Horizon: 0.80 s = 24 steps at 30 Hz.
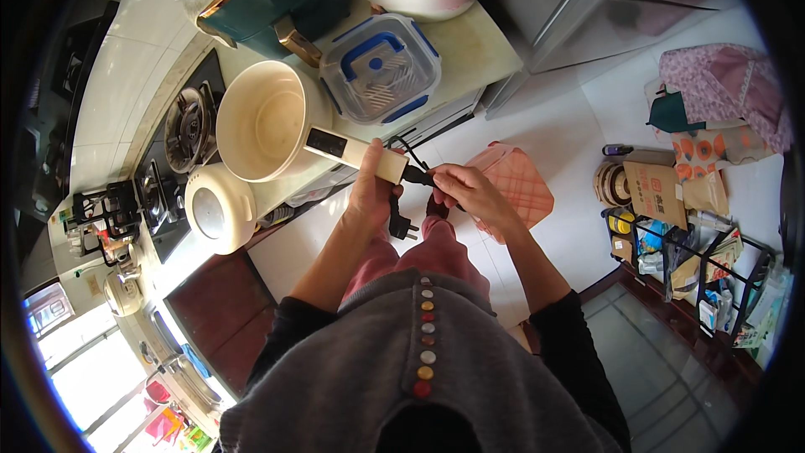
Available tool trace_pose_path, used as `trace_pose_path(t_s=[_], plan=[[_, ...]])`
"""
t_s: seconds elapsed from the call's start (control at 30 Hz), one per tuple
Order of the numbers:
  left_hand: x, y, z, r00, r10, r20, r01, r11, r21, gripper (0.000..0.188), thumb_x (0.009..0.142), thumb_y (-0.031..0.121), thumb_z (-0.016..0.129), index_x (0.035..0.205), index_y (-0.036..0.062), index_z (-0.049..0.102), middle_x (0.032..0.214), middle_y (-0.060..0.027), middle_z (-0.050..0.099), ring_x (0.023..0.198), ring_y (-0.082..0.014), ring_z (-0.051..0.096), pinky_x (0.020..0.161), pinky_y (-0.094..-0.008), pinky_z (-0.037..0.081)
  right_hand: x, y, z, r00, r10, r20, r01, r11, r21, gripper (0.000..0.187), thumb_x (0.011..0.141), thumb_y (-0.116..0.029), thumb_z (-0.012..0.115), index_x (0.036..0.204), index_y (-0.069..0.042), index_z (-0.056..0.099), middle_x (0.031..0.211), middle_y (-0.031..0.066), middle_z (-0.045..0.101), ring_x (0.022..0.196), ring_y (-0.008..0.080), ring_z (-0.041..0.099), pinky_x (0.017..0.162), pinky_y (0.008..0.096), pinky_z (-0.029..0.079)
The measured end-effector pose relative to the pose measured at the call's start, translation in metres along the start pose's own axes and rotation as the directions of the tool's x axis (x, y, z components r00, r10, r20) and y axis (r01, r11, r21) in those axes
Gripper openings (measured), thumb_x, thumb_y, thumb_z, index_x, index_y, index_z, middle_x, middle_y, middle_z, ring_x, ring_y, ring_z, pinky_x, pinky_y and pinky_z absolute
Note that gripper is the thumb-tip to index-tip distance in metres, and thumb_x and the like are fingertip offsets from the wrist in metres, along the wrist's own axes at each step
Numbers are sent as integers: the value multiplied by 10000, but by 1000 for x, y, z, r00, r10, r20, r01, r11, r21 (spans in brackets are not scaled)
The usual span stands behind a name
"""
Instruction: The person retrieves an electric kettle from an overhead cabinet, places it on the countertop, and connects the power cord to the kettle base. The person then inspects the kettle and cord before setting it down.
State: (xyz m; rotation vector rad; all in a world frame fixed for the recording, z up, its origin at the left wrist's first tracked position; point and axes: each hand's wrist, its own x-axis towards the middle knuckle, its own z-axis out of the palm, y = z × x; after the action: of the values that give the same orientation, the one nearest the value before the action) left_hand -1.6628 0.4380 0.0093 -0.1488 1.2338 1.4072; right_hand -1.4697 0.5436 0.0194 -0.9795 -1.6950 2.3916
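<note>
Now, left hand: my left hand (371, 187) is wrapped around the cream handle (356, 153) of the electric cooking pot (267, 121), fingers closed on its near end.
Right hand: my right hand (466, 190) pinches the black connector (419, 176) where it meets the end of the handle, thumb and fingers narrowed on it.
Cord: the black power cord (394, 216) hangs below my hands, its plug (405, 231) dangling loose over the floor.
Pot: it sits open at the near edge of the counter (478, 46), bowl to the left, handle reaching right toward me and out past the edge.
Lid: the pot's rounded cream lid (220, 208) lies just left of and nearer than the bowl, touching or almost touching it; I cannot tell which.
Far side: a clear food box with blue clips (381, 67) stands just beyond the pot, and a dark green appliance (272, 0) farther left of that.
Stove: a gas hob (186, 130) lies to the left of the pot.
Floor: a pink checked stool (520, 184) stands just right of my right hand, lower down.
Right wall: a black wire rack (696, 268) stands well apart on the right.
</note>
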Motion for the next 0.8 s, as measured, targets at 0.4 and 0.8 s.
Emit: trace_pose_path(t_s=[0.4,0.8], plan=[[8,-8,-8,994,94,52,-88,991,-100,626,818,624,728,1141,99,612,956,-58,659,826,-172,604,647,-294,409,8,12,19,941,-282,-186,218,927,-304,334,901,-202,746,1152,-10,637,780,52,661,682,84,568,614,268,456],[12,-9,4,969,221,-114,-247,904,-350,474,818,456,801,1060,129,559,1052,-91,599,1039,-271,579,919,-483,504,10,20,36,755,-610,-240,369,698,-613,300,885,-222,725,1115,-53,631,916,124,689,754,303,677,637,376,524]])
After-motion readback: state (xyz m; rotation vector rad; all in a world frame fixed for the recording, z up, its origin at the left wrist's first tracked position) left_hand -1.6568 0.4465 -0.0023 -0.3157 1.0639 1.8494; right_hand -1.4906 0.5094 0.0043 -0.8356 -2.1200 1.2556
